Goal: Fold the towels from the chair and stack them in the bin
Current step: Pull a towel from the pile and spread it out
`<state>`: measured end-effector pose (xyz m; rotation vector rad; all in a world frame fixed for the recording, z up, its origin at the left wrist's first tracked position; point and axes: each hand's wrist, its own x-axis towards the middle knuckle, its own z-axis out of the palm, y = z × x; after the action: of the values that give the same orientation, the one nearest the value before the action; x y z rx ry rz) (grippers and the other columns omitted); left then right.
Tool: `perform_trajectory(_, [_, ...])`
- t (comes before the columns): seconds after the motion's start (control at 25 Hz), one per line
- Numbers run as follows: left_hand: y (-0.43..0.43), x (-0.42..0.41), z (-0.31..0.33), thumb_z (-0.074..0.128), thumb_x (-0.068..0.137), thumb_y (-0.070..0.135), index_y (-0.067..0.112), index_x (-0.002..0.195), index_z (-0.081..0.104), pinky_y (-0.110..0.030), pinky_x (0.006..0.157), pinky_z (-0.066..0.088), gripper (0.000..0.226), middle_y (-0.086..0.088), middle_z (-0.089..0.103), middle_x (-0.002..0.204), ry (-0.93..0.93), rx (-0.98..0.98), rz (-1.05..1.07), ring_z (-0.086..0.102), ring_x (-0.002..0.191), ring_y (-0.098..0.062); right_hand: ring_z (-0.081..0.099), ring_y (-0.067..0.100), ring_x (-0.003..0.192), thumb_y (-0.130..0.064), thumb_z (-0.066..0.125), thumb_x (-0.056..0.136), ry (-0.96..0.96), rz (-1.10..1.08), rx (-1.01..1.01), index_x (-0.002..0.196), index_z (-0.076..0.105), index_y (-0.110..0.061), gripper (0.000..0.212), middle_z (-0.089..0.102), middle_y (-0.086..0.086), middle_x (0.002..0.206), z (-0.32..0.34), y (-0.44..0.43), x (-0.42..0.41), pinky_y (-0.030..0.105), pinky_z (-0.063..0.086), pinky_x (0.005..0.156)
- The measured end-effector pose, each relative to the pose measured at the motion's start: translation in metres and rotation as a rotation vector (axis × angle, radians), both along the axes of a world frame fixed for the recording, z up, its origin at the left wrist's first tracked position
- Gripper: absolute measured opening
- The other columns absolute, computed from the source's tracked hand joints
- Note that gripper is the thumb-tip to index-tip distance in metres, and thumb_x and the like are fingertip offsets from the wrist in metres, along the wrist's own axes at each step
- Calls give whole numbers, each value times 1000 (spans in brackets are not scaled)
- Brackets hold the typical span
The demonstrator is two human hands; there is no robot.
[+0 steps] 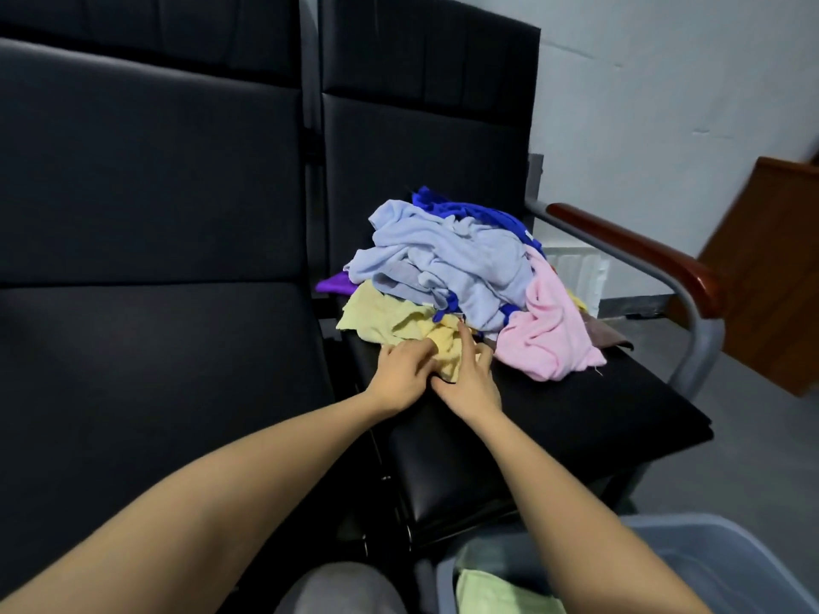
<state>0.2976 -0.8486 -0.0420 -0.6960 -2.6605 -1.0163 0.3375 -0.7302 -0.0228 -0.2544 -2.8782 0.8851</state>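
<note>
On the black padded chair seat (554, 418) the crumpled pile sits toward twelve o'clock, and the pale yellow terry towel (385, 319) spills from its seven o'clock edge, where both hands meet. The left hand (401, 370) has its fingers curled into the bunched yellow cloth. The right hand (469, 383), touching it at three o'clock, lays a straight forefinger over the same bunch with the other fingers bent; whether it truly pinches the fabric or only presses on it I cannot tell. The step in hand looks like freeing this one towel. It would go best by finding two corners of one edge before lifting, then drawing toward six o'clock, low and slow, since the light blue fleece towel (447, 259) lies over its far part and the soft pink towel (549, 330) sits just beside it at three o'clock; a quick tug could drag either onto the floor. The grey-blue plastic bin (731, 565) waits at five o'clock of the view, cut off by the frame, with a folded light green towel (501, 591) in it, partly behind the right forearm. How many towels lie under the heap is hidden; only slivers of royal blue cloth (465, 210) and purple cloth (332, 283) show.
</note>
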Motion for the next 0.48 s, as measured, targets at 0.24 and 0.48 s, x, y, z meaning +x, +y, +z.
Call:
perform_trajectory(0.24, [-15, -15, 17, 54, 91, 16, 16, 100, 58, -32, 83, 41, 10, -2, 58, 99, -194, 434, 101, 53, 91, -20, 36, 21, 127, -25, 41, 95, 41, -55, 176, 134, 46, -21, 40, 44, 0, 139, -6, -6, -7, 35, 41, 90])
perform_trajectory(0.48, [-10, -42, 25, 47, 89, 12, 15, 112, 64, -34, 84, 43, 29, -10, 65, 113, -148, -28, 380, 55, 109, -32, 30, 20, 135, -28, 44, 90, 139, -50, 126, 149, 12, -33, 67, 29, -4, 148, -4, -11, -5, 39, 40, 94])
